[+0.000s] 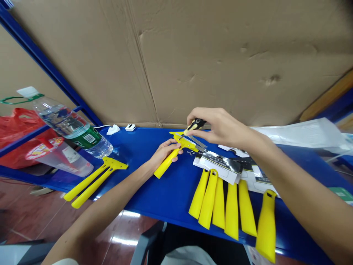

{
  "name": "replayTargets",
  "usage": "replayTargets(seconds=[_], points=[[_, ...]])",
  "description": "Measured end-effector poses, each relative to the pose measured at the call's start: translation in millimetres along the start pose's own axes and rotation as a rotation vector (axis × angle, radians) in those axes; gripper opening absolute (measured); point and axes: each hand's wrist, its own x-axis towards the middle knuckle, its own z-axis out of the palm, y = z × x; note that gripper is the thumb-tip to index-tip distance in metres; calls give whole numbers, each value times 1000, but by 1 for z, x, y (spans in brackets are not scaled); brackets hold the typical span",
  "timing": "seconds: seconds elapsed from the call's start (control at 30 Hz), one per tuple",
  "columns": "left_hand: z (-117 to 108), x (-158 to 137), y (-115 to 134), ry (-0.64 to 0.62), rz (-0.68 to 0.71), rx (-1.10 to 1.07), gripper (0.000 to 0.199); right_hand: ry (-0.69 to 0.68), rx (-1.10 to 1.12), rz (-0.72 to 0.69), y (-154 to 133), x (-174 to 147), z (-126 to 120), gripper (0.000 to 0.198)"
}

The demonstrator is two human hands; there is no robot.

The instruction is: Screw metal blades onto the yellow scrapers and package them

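My left hand (165, 150) is closed around a yellow scraper (166, 163) near its head, the handle slanting toward me. In my right hand (212, 125) is a screwdriver (196, 124) with a black and pale-yellow handle, its tip down at the scraper's head. A thin metal blade (200, 142) shows just under my right hand; I cannot tell whether it is held or fixed to the head. Several tiny screws or nuts (190, 152) lie right beside the head. Close by, several printed blade packets (217, 165) are spread on the blue table (165, 195).
Several yellow handles (232, 213) line the table's front edge, some overhanging. Two more yellow scrapers (95, 180) lie at the left, near a large water bottle (74, 127), a plastic cup (63, 158) and a red bag (19, 129). A cardboard wall (193, 55) rises behind.
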Motion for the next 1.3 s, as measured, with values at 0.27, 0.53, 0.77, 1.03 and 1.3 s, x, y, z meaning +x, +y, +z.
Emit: replayTargets(seconds=[0.27,0.53,0.77,1.03,1.3], points=[[1,-1,0,-12,-5,-9,43,54,69,-15,1,0,4,35],[2,-1,-2,-47,-16,25,44,70,4,-33,-2,2,3,20],[0,-1,0,-36,-19,-8,42,43,-5,-64,-3,1,3,13],[-1,1,1,-12,-8,-11,43,18,71,-41,-5,2,6,31],[-1,1,0,-10,-9,-23,41,5,3,-33,1,0,3,30]])
